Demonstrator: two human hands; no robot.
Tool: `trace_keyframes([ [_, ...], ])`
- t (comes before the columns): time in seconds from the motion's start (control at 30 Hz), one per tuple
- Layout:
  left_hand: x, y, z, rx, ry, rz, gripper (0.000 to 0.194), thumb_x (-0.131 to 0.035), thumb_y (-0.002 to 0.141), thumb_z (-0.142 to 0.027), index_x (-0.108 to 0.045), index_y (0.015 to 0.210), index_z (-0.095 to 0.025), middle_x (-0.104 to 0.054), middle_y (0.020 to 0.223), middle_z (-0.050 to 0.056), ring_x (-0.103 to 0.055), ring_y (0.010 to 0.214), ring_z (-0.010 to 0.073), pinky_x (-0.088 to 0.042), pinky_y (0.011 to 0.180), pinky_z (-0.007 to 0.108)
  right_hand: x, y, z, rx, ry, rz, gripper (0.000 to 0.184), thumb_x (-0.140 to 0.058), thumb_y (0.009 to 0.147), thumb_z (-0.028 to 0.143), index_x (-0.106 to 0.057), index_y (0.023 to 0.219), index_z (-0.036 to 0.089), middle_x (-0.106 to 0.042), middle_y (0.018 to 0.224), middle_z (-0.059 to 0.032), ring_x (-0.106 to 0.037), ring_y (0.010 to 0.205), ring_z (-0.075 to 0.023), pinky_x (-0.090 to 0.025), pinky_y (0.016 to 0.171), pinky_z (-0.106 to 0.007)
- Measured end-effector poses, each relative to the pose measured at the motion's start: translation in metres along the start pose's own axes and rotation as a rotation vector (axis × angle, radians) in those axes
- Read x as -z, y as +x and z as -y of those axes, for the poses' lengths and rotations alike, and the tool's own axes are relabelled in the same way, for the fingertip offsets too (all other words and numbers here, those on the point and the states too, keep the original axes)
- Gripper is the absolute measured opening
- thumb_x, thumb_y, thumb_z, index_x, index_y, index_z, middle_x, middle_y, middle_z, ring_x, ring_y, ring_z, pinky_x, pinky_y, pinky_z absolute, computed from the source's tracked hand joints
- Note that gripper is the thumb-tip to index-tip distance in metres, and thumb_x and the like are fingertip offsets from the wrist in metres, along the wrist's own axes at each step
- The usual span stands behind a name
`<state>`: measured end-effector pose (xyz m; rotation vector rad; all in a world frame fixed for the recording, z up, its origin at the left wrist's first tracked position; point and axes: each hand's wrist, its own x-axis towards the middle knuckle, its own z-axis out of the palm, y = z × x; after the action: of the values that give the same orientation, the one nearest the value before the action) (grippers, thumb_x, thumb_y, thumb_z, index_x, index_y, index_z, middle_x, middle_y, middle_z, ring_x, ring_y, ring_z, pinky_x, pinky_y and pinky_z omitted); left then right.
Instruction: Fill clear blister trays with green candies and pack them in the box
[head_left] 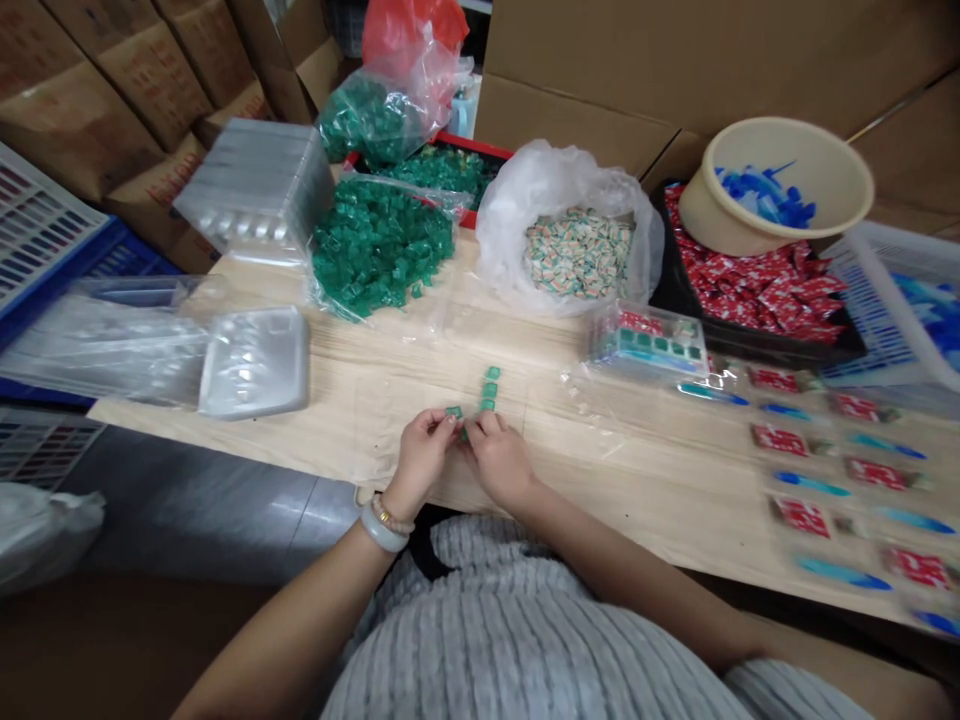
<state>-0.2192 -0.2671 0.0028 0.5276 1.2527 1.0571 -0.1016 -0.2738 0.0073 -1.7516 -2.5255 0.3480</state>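
Observation:
My left hand (pixel 424 452) pinches a small green translucent square piece (pixel 453 411) between thumb and fingertips. Close beside it, my right hand (pixel 504 462) has its fingers drawn together at the near end of a short row of similar green pieces (pixel 490 389). A bit of green shows between the two hands, at the right fingertips, mostly hidden by them. The row runs away from me on the wooden table (pixel 405 390). Behind it, a large heap of green pieces (pixel 375 245) spills from an open clear bag.
Left are clear plastic trays (pixel 255 365) and a tray stack (pixel 251 185). A white bag of small printed pieces (pixel 577 255) stands behind. Right are a filled clear box (pixel 649 340), red packets (pixel 787 295), a cream tub (pixel 776 200) and several filled trays (pixel 802 515).

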Motion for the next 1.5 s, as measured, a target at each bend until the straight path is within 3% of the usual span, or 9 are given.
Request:
trace_keyframes([
  [0.1, -0.001, -0.004, -0.005, -0.027, -0.026, -0.034, 0.019, -0.063, 0.064, -0.029, -0.055, 0.072, -0.013, -0.06, 0.072, 0.001, -0.058, 0.073, 0.0116, -0.045, 0.077, 0.029, 0.005, 0.005, 0.0, -0.033, -0.003, 0.028, 0.016, -0.042, 0.081, 0.017, -0.058, 0.08, 0.019, -0.055, 0.084, -0.0112, -0.051, 0.078, -0.0221, -0.043, 0.061, -0.032],
  [0.2, -0.004, -0.008, -0.013, -0.007, -0.121, -0.041, 0.02, -0.064, 0.065, -0.028, -0.054, 0.076, -0.015, -0.059, 0.077, 0.0, -0.058, 0.076, 0.0113, -0.045, 0.077, 0.029, 0.013, 0.003, -0.009, -0.082, 0.204, -0.065, 0.012, -0.045, 0.078, 0.015, -0.056, 0.077, 0.018, -0.054, 0.082, -0.009, -0.052, 0.074, -0.0184, -0.044, 0.062, -0.029],
  [0.33, -0.013, -0.01, -0.019, 0.211, -0.296, 0.139, 0.017, -0.063, 0.065, -0.023, -0.051, 0.075, -0.015, -0.059, 0.077, 0.0, -0.059, 0.071, 0.0118, -0.047, 0.072, 0.03, 0.015, -0.006, -0.021, -0.122, 0.734, -0.258, 0.008, -0.047, 0.078, 0.02, -0.054, 0.081, 0.018, -0.054, 0.077, -0.0033, -0.053, 0.068, -0.0125, -0.045, 0.06, -0.024],
  [0.4, -0.018, -0.01, -0.02, 0.269, -0.342, 0.199, 0.016, -0.063, 0.066, -0.021, -0.05, 0.074, -0.015, -0.059, 0.075, 0.001, -0.059, 0.069, 0.0121, -0.048, 0.07, 0.03, 0.014, -0.01, -0.022, -0.116, 0.855, -0.298, 0.011, -0.046, 0.079, 0.021, -0.053, 0.087, 0.018, -0.055, 0.077, -0.0023, -0.054, 0.067, -0.0117, -0.046, 0.059, -0.023],
  [0.67, -0.025, -0.01, -0.025, 0.184, -0.28, 0.136, 0.016, -0.067, 0.059, -0.017, -0.054, 0.066, -0.012, -0.059, 0.064, -0.001, -0.055, 0.063, 0.0085, -0.044, 0.062, 0.021, 0.011, -0.019, -0.017, 0.115, 0.322, -0.469, 0.025, -0.045, 0.08, 0.019, -0.056, 0.102, 0.015, -0.052, 0.091, -0.0118, -0.05, 0.083, -0.0202, -0.047, 0.07, -0.036],
  [0.83, -0.027, -0.012, -0.02, 0.181, -0.281, 0.155, 0.017, -0.069, 0.058, -0.019, -0.054, 0.064, -0.012, -0.059, 0.064, 0.0, -0.055, 0.065, 0.0093, -0.045, 0.069, 0.025, 0.013, -0.014, -0.017, -0.033, 0.443, -0.431, 0.012, -0.048, 0.08, 0.02, -0.056, 0.087, 0.016, -0.053, 0.087, -0.0089, -0.052, 0.082, -0.0184, -0.048, 0.072, -0.033],
  [1.03, -0.019, -0.013, -0.017, 0.178, -0.2, 0.116, 0.02, -0.07, 0.058, -0.025, -0.057, 0.068, -0.012, -0.062, 0.07, 0.001, -0.058, 0.073, 0.0124, -0.045, 0.073, 0.028, 0.011, -0.023, -0.029, -0.14, 0.71, -0.392, 0.012, -0.052, 0.075, 0.015, -0.055, 0.087, 0.018, -0.052, 0.078, -0.0024, -0.052, 0.062, -0.0109, -0.048, 0.059, -0.025],
  [1.37, -0.006, -0.003, -0.001, 0.203, -0.197, 0.072, 0.013, -0.066, 0.065, -0.021, -0.061, 0.07, -0.01, -0.063, 0.07, 0.004, -0.059, 0.07, 0.0115, -0.046, 0.072, 0.024, -0.026, -0.021, -0.028, 0.041, 0.307, -0.27, 0.015, -0.045, 0.081, 0.02, -0.059, 0.087, 0.015, -0.053, 0.083, -0.0094, -0.051, 0.079, -0.0195, -0.049, 0.069, -0.033],
  [1.5, 0.0, -0.002, -0.005, 0.297, -0.291, 0.098, 0.003, -0.059, 0.07, -0.012, -0.061, 0.071, -0.01, -0.063, 0.071, 0.005, -0.06, 0.07, 0.0123, -0.048, 0.073, 0.025, -0.033, -0.023, -0.03, 0.083, 0.306, -0.258, 0.016, -0.046, 0.081, 0.021, -0.059, 0.088, 0.015, -0.054, 0.084, -0.0097, -0.051, 0.082, -0.02, -0.048, 0.073, -0.034],
])
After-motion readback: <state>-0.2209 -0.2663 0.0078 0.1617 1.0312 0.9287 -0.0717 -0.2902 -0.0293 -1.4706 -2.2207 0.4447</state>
